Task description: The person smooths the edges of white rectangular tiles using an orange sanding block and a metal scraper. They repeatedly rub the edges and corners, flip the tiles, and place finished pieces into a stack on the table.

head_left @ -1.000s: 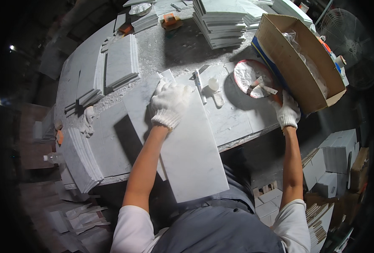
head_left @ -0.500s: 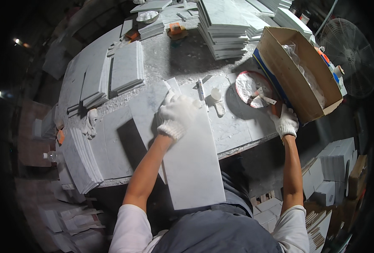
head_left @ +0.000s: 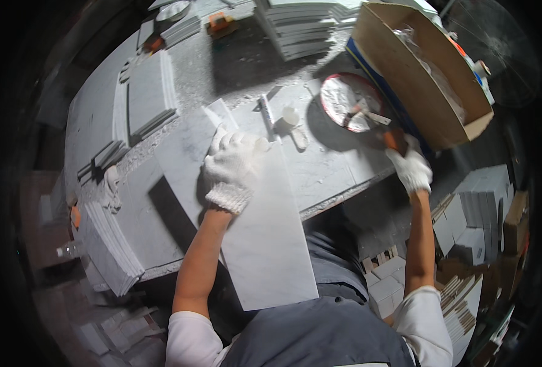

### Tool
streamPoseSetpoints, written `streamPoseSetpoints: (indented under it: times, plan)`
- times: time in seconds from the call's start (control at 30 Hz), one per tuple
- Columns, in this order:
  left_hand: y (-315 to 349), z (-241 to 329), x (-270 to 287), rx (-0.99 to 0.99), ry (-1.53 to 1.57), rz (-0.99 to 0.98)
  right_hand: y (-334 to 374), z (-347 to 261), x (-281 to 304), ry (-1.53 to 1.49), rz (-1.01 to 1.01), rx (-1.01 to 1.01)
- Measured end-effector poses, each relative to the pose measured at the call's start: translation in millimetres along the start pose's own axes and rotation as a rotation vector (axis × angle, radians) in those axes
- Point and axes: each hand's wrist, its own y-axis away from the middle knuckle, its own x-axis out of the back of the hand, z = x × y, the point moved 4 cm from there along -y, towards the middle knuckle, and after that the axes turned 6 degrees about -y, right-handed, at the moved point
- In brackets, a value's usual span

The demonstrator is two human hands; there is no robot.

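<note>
My left hand (head_left: 229, 166), in a white knit glove, presses flat on a long white marble tile (head_left: 268, 238), its fingers spread near the far end. The tile's near end juts past the table edge to my waist. It lies over another marble tile (head_left: 182, 150) on the left. My gloved right hand (head_left: 412, 168) is closed round a small orange-brown block (head_left: 395, 140), partly hidden by the fingers, so its exact kind is unclear. Just left of that hand a red-rimmed bowl (head_left: 321, 101) of white paste holds a putty knife (head_left: 376, 117). A small white cup (head_left: 290, 115) stands nearer the tile.
An open cardboard box (head_left: 405, 85) with clear plastic inside stands at the right. Stacked tiles (head_left: 298, 30) rise at the back, with more stacks (head_left: 151, 92) at the left. A tube (head_left: 266, 111) lies by the cup. A fan (head_left: 491, 55) stands beyond the box.
My right hand has drawn the orange-brown block out from beside the box, so more of it shows. The whole view has shifted; my left hand stays on the tile.
</note>
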Motion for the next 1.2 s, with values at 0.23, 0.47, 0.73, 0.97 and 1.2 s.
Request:
streamPoseSetpoints:
  times: [0.23, 0.47, 0.73, 0.97, 1.2]
  plan:
    - [-5, 1, -8, -0.061, 0.09, -0.207, 139, -73, -60, -1.156, -0.541, 0.094]
    - [-3, 5, 5, -0.046, 0.06, -0.17, 105, -152, -99, -0.983, -0.656, 0.187]
    - [-5, 4, 5, -0.013, 0.082, -0.271, 126, -170, -66, -0.88, -0.612, 0.125]
    - [-8, 3, 5, -0.058, 0.006, -0.103, 102, -171, -82, -0.747, -0.446, 0.585]
    - [-8, 5, 2, -0.038, 0.09, -0.207, 105, -163, -87, -0.571, -0.657, 0.309]
